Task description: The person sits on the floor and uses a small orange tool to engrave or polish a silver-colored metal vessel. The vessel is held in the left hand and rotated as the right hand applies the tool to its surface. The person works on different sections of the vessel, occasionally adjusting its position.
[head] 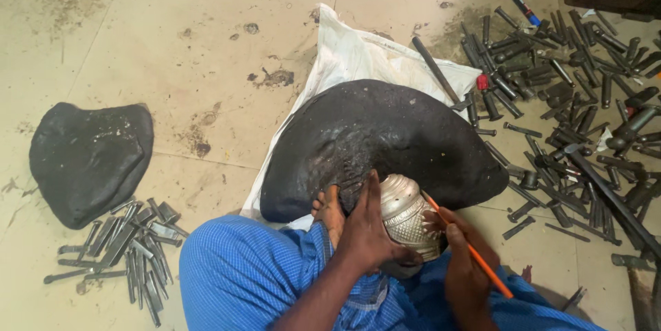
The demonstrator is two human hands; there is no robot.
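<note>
Left hand (368,231): wrapped over the near side of a silver embossed metal vessel (405,215), steadying it against the person's lap
Right hand (463,272): closed around an orange pencil (468,247), its tip touching the vessel's right side
Vessel's place: between the two hands, leaning on the near edge of a big black pitch mound (379,142) just beyond them
Work done so far: the lower band of the vessel already carries a fine raised pattern; the upper dome looks plainer, so by my judgement marking or patterning is only partly finished there
Packaging: a white sack (351,52) lies flat under the mound, beyond the hands; no label readable on it
Right of the hands: a wide scatter of dark steel punches (551,90) on the floor, one with a red band, one with a blue end
Left of the hands: a second black pitch lump (89,159) and a smaller bundle of chisels (127,248), well apart
Clothing: blue checked cloth (241,276) across the knees
</note>
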